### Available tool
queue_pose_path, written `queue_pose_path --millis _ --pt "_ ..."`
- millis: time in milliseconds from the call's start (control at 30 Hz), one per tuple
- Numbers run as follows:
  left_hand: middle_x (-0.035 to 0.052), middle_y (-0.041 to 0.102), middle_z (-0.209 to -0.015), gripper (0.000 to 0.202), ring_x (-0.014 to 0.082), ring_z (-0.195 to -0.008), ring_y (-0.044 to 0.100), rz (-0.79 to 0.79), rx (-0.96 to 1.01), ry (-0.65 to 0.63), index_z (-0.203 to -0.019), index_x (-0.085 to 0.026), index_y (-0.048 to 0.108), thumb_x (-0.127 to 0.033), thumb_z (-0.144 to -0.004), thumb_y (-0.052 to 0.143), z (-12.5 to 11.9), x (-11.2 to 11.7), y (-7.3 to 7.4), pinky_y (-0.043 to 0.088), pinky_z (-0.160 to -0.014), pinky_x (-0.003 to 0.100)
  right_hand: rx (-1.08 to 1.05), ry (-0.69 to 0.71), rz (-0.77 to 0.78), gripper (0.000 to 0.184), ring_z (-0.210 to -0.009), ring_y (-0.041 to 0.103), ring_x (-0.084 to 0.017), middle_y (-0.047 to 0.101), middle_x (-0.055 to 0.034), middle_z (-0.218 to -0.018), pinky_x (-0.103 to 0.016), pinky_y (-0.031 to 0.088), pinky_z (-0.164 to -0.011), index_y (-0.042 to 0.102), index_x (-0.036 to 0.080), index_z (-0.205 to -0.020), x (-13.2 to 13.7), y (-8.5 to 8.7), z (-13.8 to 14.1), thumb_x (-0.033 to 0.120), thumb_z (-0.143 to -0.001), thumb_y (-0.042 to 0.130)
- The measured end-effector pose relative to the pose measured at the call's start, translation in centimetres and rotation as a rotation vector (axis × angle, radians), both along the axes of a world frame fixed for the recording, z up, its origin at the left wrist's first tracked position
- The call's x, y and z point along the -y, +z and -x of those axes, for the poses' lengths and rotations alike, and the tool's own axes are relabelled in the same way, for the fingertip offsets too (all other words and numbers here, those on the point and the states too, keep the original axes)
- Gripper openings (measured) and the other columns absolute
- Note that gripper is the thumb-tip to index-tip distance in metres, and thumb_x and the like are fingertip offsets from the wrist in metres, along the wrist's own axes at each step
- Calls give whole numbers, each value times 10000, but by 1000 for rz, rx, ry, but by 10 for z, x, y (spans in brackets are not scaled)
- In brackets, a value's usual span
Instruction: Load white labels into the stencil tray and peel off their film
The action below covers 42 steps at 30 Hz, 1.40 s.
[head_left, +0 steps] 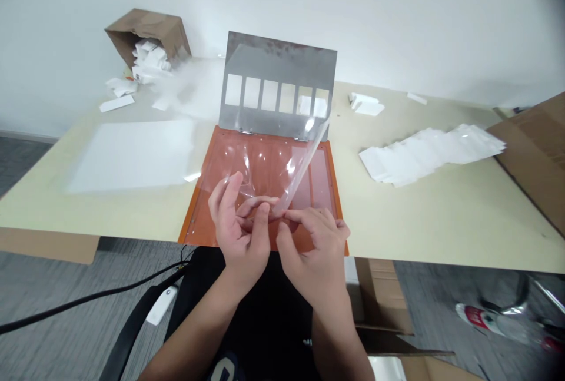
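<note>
Clear film [296, 175], at the frame's centre, looks light, limp and slick, likely to crease or cling; an edge or corner should be the best hold. The left hand [242, 225] pinches its near edge; the right hand [315, 242] has thumb and forefinger close together there, though whether they grip is hard to tell. Beneath lies an orange tray [198, 225]; a grey plate [278, 57] with cut-out windows stands upper centre, white pieces [432, 154] right.

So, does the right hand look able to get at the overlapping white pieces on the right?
Probably yes: the white pieces lie uncovered on the table, and nothing tall stands between them and the right hand. That hand seems busy with the clear film, so may need freeing first.
</note>
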State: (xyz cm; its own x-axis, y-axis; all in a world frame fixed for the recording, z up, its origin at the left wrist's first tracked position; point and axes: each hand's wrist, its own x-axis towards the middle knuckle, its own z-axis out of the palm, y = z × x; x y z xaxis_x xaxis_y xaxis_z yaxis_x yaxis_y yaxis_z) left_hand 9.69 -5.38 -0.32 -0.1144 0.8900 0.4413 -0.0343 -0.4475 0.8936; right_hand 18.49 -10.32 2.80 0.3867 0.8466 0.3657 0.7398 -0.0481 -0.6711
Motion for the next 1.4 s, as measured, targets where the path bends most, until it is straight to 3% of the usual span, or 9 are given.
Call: queue_pose_path --millis 100,267,533,800,1033,1400 --pt "69 362 -1426 552 90 -821 718 -13 6 2 -1414 -357 480 -164 -918 624 2 -1 0 657 -654 219 -38 28 17 82 -757 626 -165 719 39 -752 -386 285 -826 708 238 -829 -1 0 -2 289 -862 652" --pt "61 349 -1462 552 96 -830 731 -1 49 -20 -1406 -380 488 -172 -916 633 4 -3 0 661 -660 222 -179 147 90 99 -762 625 -151 738 47 -798 -356 330 -789 722 271 -842 -3 0 -9 260 -895 639" --pt "66 334 -1485 545 105 -855 730 2 9 12 -1404 -378 493 -173 -918 629 10 -6 -1 670 -685 239 -283 136 93 129 -739 594 -156 710 39 -749 -337 363 -756 701 258 -775 -10 -5 -10 292 -878 631" --pt "73 361 -1444 540 109 -853 729 -37 -59 109 -1406 -361 495 -159 -921 618 22 -22 -7 672 -722 272 -91 -47 140 148 -738 587 -157 683 45 -706 -381 252 -837 673 221 -717 -18 -13 -4 277 -831 598" --pt "107 365 -1471 496 131 -904 730 61 -170 224 -1402 -287 511 -217 -922 619 41 -38 -10 660 -766 270 -44 -107 235 152 -745 569 -165 673 48 -686 -370 195 -800 658 219 -681 -15 -21 -3 261 -800 573" --pt "105 390 -1466 528 109 -792 722 162 -207 265 -1353 -276 562 -125 -849 606 58 -56 -3 645 -632 226 77 -206 363 179 -690 484 -163 587 44 -593 -378 174 -775 566 202 -578 -3 -29 -7 220 -754 536"
